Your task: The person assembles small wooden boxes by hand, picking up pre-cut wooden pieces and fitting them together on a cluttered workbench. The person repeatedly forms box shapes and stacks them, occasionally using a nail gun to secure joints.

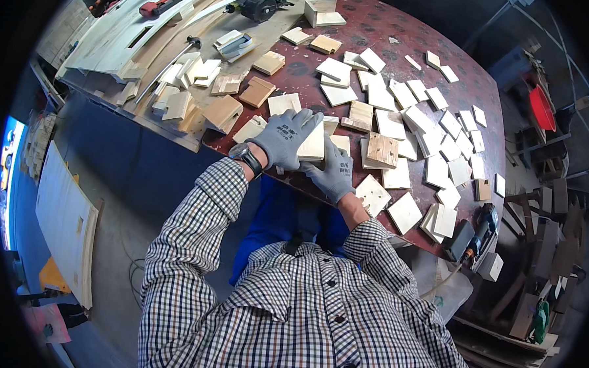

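Observation:
At the near edge of the dark red table (380, 32), both my hands wear grey work gloves. My left hand (286, 138), with a watch at the wrist, lies with its fingers over a pale wooden block (314, 147). My right hand (333, 174) grips the same block from its right side, fingers pointing up along it. The undersides of the fingers are hidden. Close around the hands lie a square wood piece (283, 104), a two-layer block (358, 115) and a block with dark knots (381, 150).
Many pale wood squares (449, 149) are scattered over the table's right side. A nail gun (484, 231) lies at the right corner. On the left bench are a hammer (193, 41), a dark green circular saw (259, 4) and a red tool (158, 6). A large board (66, 220) leans at left.

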Tool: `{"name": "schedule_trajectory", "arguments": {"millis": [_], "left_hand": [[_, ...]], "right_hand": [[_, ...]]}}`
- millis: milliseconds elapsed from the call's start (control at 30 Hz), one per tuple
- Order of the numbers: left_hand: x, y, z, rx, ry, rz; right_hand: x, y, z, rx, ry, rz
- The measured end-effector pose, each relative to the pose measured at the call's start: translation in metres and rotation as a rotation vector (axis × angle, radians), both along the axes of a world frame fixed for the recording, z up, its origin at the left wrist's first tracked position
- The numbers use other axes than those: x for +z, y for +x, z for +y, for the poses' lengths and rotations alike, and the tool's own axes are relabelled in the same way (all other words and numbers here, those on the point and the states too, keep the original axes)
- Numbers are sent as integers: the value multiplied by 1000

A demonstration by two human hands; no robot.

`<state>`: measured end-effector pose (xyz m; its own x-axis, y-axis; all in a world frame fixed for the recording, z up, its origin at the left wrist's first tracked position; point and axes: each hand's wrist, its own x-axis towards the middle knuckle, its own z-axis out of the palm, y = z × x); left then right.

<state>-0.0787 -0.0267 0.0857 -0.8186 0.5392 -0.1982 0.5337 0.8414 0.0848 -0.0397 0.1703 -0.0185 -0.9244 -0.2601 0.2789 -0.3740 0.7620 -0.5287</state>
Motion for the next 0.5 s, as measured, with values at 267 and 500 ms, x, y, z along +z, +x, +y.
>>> {"name": "schedule_trajectory", "arguments": {"millis": [267, 500], "left_hand": [[-12, 4, -5, -9, 39, 87], [-13, 2, -6, 13, 102, 63]], "right_hand": [[3, -7, 10, 111, -240, -133], [-2, -14, 20, 232, -245, -35]]}}
